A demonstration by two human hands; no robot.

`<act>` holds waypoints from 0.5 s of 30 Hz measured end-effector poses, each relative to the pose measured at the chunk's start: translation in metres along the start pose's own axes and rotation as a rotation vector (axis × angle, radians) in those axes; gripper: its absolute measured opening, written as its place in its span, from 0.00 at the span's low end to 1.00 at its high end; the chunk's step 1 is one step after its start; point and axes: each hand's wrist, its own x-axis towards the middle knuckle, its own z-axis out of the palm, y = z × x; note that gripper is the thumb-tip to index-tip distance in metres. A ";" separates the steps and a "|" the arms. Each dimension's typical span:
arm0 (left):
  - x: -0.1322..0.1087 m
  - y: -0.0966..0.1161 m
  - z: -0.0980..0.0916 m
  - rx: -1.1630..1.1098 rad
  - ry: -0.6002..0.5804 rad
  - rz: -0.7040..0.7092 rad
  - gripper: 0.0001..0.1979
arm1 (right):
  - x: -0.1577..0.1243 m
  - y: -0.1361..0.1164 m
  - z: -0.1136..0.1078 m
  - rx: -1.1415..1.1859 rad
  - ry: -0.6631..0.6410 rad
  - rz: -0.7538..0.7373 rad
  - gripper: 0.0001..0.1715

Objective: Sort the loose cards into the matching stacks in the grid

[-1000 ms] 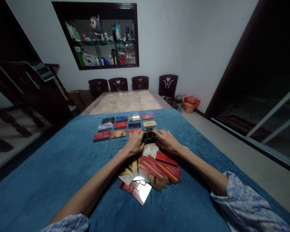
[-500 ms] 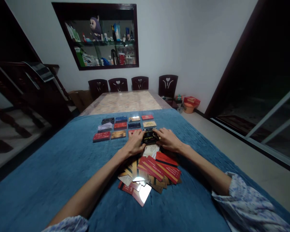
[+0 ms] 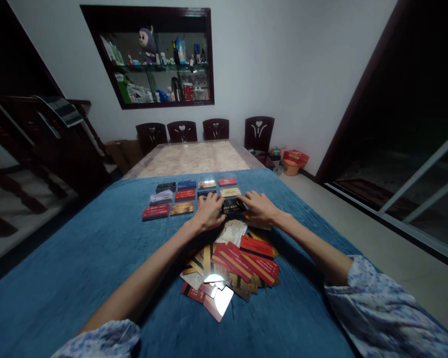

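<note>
Standing here, I am watching the person's left hand (image 3: 208, 211) and right hand (image 3: 260, 209) bending over a black stack of cards (image 3: 232, 208), which is lying between them on the blue cloth (image 3: 104, 258). The left fingers are closing on its near left side and the right fingers are pressing at its right edge, so both grips are narrow and the stack is being held from two sides; whether it is resting fully on the cloth, I cannot tell. Just behind it a cream stack (image 3: 230, 192) is sitting, and beyond the left hand a navy stack (image 3: 205, 193) is partly hiding. Further left in the nearest row, a gold stack (image 3: 182, 208) is lying beside a red stack (image 3: 156, 212), with a whitish stack (image 3: 162, 198) sitting behind that one. Nearer the person, a loose pile of cards (image 3: 236, 262) is spreading out below the hands, red ones overlapping gold ones, and a glossy card (image 3: 219, 302) is catching the light at its near edge. Past the cloth, the bare tabletop (image 3: 203, 156) is stretching towards four dark chairs (image 3: 181, 131).
</note>
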 end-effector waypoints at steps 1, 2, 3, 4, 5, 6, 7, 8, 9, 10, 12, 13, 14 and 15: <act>0.004 -0.001 0.000 0.008 -0.005 0.001 0.20 | 0.004 0.002 -0.001 -0.009 -0.017 0.005 0.30; 0.008 -0.003 0.000 0.016 -0.013 0.002 0.20 | 0.007 0.005 -0.002 -0.018 -0.037 0.010 0.30; 0.013 -0.004 0.000 0.024 -0.022 0.003 0.19 | 0.011 0.007 -0.003 -0.025 -0.057 0.015 0.30; 0.017 -0.005 0.000 0.031 -0.035 0.002 0.18 | 0.014 0.009 -0.004 -0.029 -0.073 0.021 0.29; 0.020 -0.005 0.000 0.037 -0.049 -0.001 0.17 | 0.018 0.010 -0.006 -0.031 -0.086 0.027 0.29; 0.024 -0.006 -0.001 0.043 -0.064 -0.007 0.17 | 0.021 0.012 -0.007 -0.030 -0.097 0.035 0.29; 0.027 -0.006 -0.001 0.048 -0.078 -0.014 0.17 | 0.023 0.012 -0.008 -0.028 -0.106 0.042 0.28; 0.030 -0.006 -0.001 0.052 -0.090 -0.023 0.17 | 0.026 0.013 -0.008 -0.026 -0.114 0.046 0.28; 0.033 -0.006 -0.001 0.055 -0.100 -0.034 0.17 | 0.029 0.014 -0.009 -0.025 -0.123 0.049 0.27; 0.035 -0.006 -0.001 0.057 -0.108 -0.043 0.17 | 0.032 0.014 -0.009 -0.026 -0.132 0.050 0.26; 0.039 -0.006 -0.001 0.062 -0.118 -0.056 0.17 | 0.037 0.015 -0.007 -0.031 -0.148 0.052 0.26; 0.040 -0.006 -0.001 0.066 -0.122 -0.060 0.16 | 0.040 0.016 -0.006 -0.035 -0.156 0.054 0.26; 0.042 -0.006 0.000 0.069 -0.127 -0.064 0.16 | 0.042 0.016 -0.005 -0.038 -0.164 0.056 0.26; 0.043 -0.006 0.000 0.074 -0.132 -0.066 0.15 | 0.044 0.017 -0.004 -0.040 -0.172 0.057 0.26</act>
